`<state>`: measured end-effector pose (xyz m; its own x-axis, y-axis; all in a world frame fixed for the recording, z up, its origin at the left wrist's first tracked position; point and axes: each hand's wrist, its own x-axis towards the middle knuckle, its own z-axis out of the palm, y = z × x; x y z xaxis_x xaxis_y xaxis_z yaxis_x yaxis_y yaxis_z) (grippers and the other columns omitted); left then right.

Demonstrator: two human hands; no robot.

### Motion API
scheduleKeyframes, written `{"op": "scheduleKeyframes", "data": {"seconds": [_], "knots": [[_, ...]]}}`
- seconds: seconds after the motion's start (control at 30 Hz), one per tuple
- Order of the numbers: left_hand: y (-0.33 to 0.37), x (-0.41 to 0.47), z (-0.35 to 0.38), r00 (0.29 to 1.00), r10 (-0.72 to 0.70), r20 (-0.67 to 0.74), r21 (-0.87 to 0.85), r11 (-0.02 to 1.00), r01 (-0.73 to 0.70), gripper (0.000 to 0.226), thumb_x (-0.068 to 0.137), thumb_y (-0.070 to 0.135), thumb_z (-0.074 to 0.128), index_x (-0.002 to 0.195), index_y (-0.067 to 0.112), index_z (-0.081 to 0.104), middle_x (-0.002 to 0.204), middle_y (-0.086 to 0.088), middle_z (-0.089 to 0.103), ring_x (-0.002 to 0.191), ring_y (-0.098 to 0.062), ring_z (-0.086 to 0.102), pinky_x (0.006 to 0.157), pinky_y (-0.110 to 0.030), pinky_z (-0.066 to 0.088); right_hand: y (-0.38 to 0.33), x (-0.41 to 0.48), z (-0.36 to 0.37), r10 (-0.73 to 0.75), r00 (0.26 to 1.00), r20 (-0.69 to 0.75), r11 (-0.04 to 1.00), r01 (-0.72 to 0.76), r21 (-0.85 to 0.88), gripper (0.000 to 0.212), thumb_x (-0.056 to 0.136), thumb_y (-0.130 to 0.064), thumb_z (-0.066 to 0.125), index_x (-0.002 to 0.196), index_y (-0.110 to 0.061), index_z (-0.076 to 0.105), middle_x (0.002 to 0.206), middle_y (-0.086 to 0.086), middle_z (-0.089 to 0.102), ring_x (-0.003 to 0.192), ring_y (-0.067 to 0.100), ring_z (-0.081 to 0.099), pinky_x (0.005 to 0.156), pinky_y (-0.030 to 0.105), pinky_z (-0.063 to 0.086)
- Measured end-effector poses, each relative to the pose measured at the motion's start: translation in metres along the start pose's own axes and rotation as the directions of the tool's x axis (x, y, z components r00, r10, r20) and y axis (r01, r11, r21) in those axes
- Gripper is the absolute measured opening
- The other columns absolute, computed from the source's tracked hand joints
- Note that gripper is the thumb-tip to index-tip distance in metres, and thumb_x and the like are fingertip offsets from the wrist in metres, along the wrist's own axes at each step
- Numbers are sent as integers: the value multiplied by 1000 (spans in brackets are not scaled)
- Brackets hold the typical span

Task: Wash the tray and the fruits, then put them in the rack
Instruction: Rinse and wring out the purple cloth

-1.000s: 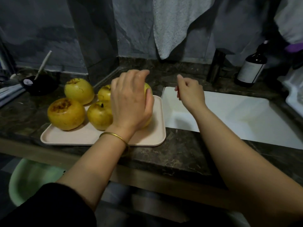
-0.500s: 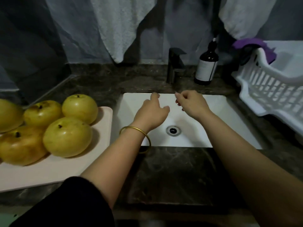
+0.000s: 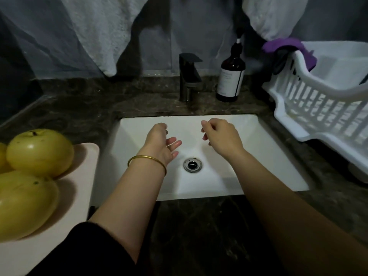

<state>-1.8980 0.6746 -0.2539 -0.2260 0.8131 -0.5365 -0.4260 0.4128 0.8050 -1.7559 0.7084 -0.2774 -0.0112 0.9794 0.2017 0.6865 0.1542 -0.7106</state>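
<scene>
Left of the sink [image 3: 258, 136], on the dark tabletop [image 3: 199, 226]: pale tray [image 3: 87, 154] carrying the yellow fruits [image 3: 39, 152], its near end just beside the basin. Likely not yet washed. Both hands hover over the basin, empty. Left hand [image 3: 161, 144] nearer the tray, grip loose, fingers spread. Right hand [image 3: 221, 138] loosely curled, holding nothing. Fruits lie to the left of both. Faucet [image 3: 189, 76] behind, no water seen. Rack [image 3: 318, 108] right of sink, well apart from tray.

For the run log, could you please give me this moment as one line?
left hand: open, over sink | right hand: empty, over sink | fruits: on tray | rack: right of sink
</scene>
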Motion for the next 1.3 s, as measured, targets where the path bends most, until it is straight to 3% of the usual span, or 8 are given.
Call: {"op": "scheduleKeyframes", "data": {"seconds": [0.13, 0.3, 0.5, 0.7, 0.83, 1.3], "knots": [[-8, 8, 0, 998, -60, 17, 37, 998, 60, 26, 98, 29, 40, 113, 14, 54, 115, -12, 62, 99, -26, 63, 86, -40, 43, 3, -1, 4, 16, 1000, 23, 1000, -16, -11, 34, 99, -39, 39, 86, -18, 63, 75, -5, 66, 74, 17, 63, 79, 37, 52], [-10, 13, 4, 998, 53, -24, 150, 987, -49, 26, 99, 29, 37, 110, 14, 56, 112, -9, 63, 98, -24, 62, 90, -40, 43, 4, -7, 12, 21, 999, 49, 1000, -22, 21, 33, 99, -40, 39, 87, -20, 62, 71, -8, 64, 71, 14, 62, 78, 35, 51], [-15, 18, 4, 1000, 13, 22, 144, 989, -16, 24, 99, 28, 35, 104, 15, 54, 108, -8, 62, 82, -20, 60, 89, -37, 41, 3, -14, 13, -6, 996, 84, 999, 2, 49, 32, 100, -39, 38, 90, -20, 62, 71, -8, 63, 70, 11, 61, 77, 32, 51], [-15, 16, 2, 999, 20, 36, 158, 987, -26, 24, 99, 28, 34, 102, 15, 55, 104, -7, 63, 84, -20, 61, 85, -36, 40, 0, -12, 15, -2, 992, 130, 997, -8, 78, 29, 100, -36, 41, 88, -20, 62, 71, -8, 63, 67, 13, 62, 74, 30, 51], [-15, 15, 2, 999, 26, 42, 172, 985, -33, 25, 99, 28, 34, 102, 15, 55, 105, -8, 62, 86, -21, 60, 86, -36, 40, 0, -12, 14, 3, 990, 144, 996, -16, 93, 28, 100, -34, 42, 89, -19, 62, 72, -7, 63, 64, 11, 60, 64, 21, 46], [-15, 15, 5, 999, 36, 39, 196, 980, -43, 27, 100, 28, 33, 105, 14, 55, 110, -9, 61, 91, -22, 60, 86, -37, 41, -1, -11, 16, -2, 986, 166, 996, -13, 88, 27, 100, -34, 43, 89, -18, 62, 74, -6, 63, 64, 12, 61, 64, 22, 47]]}}
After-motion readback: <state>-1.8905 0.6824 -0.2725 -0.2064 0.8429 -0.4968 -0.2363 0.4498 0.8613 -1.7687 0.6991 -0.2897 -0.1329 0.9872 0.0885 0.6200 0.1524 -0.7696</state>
